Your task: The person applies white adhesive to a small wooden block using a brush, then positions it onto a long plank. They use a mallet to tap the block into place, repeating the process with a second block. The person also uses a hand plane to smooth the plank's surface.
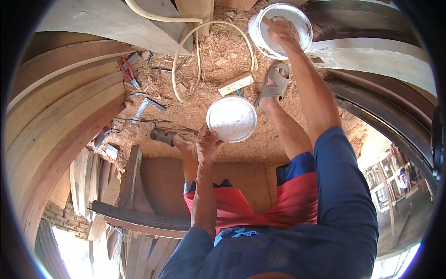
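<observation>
My left hand grips the lower left edge of a round white lid, fingers closed around its rim. The lid is held over the floor between my legs, its flat face turned up. Farther off to the right stands a white plastic bucket with whitish smears inside. Over its open top, my right hand is closed on a short flat wooden stick. Part of the stick shows past my fingers; its other end is hidden by the hand.
Wood shavings cover the ground. A pale hose loops beside a wooden block. Red-handled pliers and a try square lie at left. Curved planks rise along the left, and dark beams along the right.
</observation>
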Motion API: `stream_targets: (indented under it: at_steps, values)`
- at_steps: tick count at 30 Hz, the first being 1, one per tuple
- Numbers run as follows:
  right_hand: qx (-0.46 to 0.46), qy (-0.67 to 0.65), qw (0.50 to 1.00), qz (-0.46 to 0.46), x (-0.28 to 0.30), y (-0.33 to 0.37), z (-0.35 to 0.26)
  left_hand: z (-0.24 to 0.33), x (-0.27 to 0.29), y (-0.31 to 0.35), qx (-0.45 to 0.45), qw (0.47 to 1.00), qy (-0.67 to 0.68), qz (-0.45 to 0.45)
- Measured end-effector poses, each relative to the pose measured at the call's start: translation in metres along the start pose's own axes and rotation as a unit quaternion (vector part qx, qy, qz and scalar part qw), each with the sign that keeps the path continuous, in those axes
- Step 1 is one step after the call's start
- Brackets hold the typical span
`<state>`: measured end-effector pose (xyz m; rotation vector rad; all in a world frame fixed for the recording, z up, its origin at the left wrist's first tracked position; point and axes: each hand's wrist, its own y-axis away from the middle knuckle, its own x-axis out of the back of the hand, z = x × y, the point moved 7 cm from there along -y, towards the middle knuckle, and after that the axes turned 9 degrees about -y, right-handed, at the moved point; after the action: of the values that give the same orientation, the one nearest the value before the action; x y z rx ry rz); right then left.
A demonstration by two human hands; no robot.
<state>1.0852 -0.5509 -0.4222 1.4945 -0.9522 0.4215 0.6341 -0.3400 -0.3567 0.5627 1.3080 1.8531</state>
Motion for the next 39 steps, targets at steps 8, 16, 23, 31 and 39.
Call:
stream_targets:
  at_steps: [8,16,23,31,39]
  values:
    - [-0.060,-0.241,0.967,-0.054,-0.004,0.012,0.083,0.052,-0.032,-0.004,-0.047,0.997,-0.054,-0.039]
    - [0.025,-0.449,0.893,-0.008,0.053,0.090,0.093,0.140,-0.103,-0.042,-0.030,0.981,-0.187,0.041]
    - [0.042,-0.283,0.939,0.190,0.077,0.105,0.128,0.193,-0.239,-0.124,-0.125,0.962,-0.218,-0.109]
    - [-0.051,-0.299,0.927,0.223,0.053,0.040,0.137,0.202,-0.293,-0.171,-0.268,0.795,-0.543,0.034]
    - [-0.097,-0.259,0.947,0.165,0.057,0.025,0.141,0.202,-0.294,-0.157,-0.261,0.790,-0.554,0.003]
